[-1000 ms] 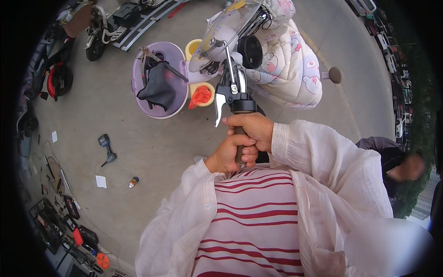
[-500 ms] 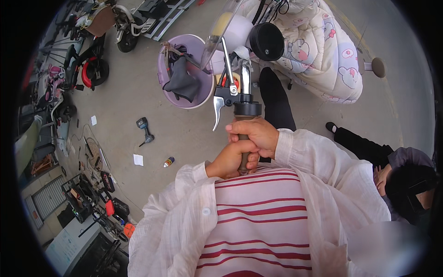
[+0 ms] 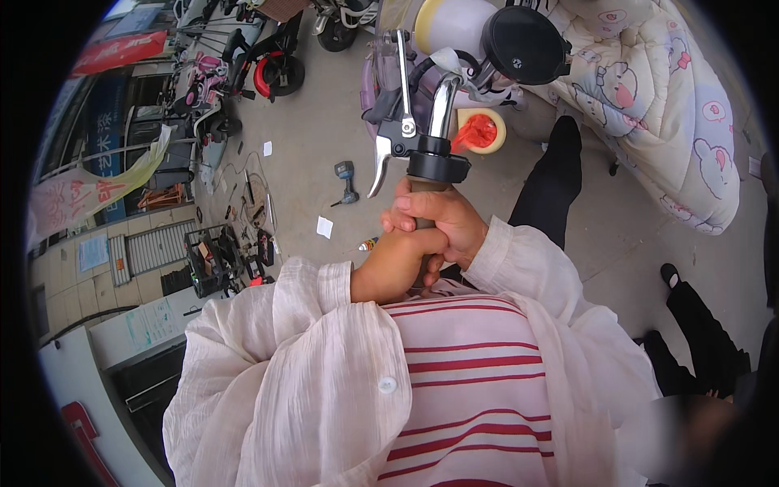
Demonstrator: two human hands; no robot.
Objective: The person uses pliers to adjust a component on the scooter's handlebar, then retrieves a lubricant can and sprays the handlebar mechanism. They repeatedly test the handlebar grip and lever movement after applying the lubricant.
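A brown handlebar grip [image 3: 425,185] points toward my chest, and both my hands are wrapped around it. My right hand [image 3: 451,213] is closed on the upper part, below a black collar [image 3: 438,166]. Lower down, my left hand [image 3: 398,261] is closed over the grip's end, its fingers partly hidden under the wrist and right hand. A silver brake lever [image 3: 379,167] sticks out left of the collar, untouched by my fingers. Beyond it run a chrome handlebar tube [image 3: 443,105] and a silver mirror-like stem [image 3: 404,81]. A round black mirror [image 3: 526,46] stands further off.
A quilted cover [image 3: 649,138] with cartoon prints drapes the vehicle at right. A cream ring-shaped part with red inside [image 3: 480,131] sits below the handlebar. On the floor lie a cordless drill [image 3: 346,183], white paper [image 3: 324,226] and a small bottle [image 3: 368,243]. Another person's dark-clothed legs [image 3: 694,325] are at right.
The view has swung left, bringing a banner and wall into sight. My left wrist has turned and risen, showing more of the back of the hand. Both hands stay around the grip.
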